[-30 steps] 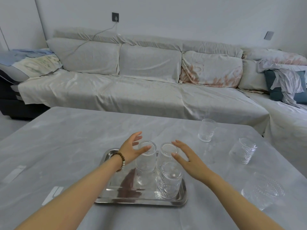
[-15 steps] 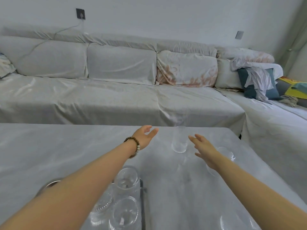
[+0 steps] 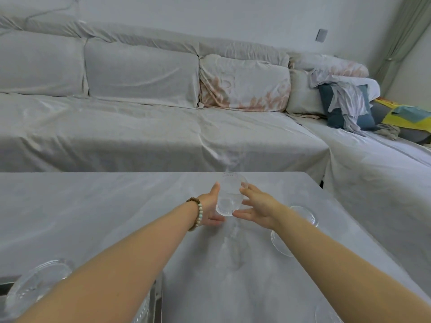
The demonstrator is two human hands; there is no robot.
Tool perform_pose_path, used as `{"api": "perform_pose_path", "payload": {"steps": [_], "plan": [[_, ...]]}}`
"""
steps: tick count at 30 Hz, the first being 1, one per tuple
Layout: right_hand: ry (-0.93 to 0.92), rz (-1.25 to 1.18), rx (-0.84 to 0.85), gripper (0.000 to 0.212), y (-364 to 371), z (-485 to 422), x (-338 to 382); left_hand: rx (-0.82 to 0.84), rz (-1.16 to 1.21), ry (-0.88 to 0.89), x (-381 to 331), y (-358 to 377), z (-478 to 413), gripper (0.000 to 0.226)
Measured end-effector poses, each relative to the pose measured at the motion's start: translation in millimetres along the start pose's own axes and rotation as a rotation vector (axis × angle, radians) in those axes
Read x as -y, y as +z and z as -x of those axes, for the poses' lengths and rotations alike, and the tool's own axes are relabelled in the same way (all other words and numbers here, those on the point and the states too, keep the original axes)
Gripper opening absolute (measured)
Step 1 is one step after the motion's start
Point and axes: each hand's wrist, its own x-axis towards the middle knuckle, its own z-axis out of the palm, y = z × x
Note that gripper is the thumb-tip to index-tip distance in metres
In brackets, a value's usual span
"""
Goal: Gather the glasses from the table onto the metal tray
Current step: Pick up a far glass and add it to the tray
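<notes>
Both hands have reached the far glass (image 3: 229,194) — my left hand (image 3: 211,207) and right hand (image 3: 257,207) cup its sides, fingers open; slippery, fragile — grip low.

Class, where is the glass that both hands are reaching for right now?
The glass stands near the table's far edge, centre of the head view, between the left hand and right hand.

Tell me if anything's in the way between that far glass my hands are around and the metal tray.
Nothing visible blocks it. The far glass sits between the left hand and right hand, and bare table runs back toward the metal tray at the lower left. The left forearm hides most of the tray, so free space there can't be judged.
</notes>
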Motion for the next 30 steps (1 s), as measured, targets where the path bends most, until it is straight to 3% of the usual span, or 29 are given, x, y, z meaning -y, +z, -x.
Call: {"api": "perform_pose_path", "payload": {"steps": [5,8,10,14,18,30], "plan": [[-0.145,0.046,0.043,0.051,12.7,36.5,-10.0,-0.063,0.246,0.068,3.6,-1.1,25.3,0.067],[-0.263,0.02,0.077,0.047,23.5,67.3,-7.3,-0.012,0.369,0.175,0.4,-7.4,55.5,0.049],[-0.317,-0.02,0.093,0.038,34.2,90.9,-0.4,0.013,0.423,0.227,-4.4,-16.9,80.7,0.053],[-0.441,-0.042,0.103,0.018,68.8,137.6,8.8,0.064,0.34,0.381,-8.5,-39.3,137.6,0.054],[-0.491,-0.089,0.097,0.013,105.4,173.4,6.0,0.079,0.264,0.466,1.4,-67.8,194.5,0.053],[-0.569,0.063,0.355,0.034,214.0,251.9,-47.4,-0.161,0.05,0.511,71.9,-162.9,313.4,0.071]]}}
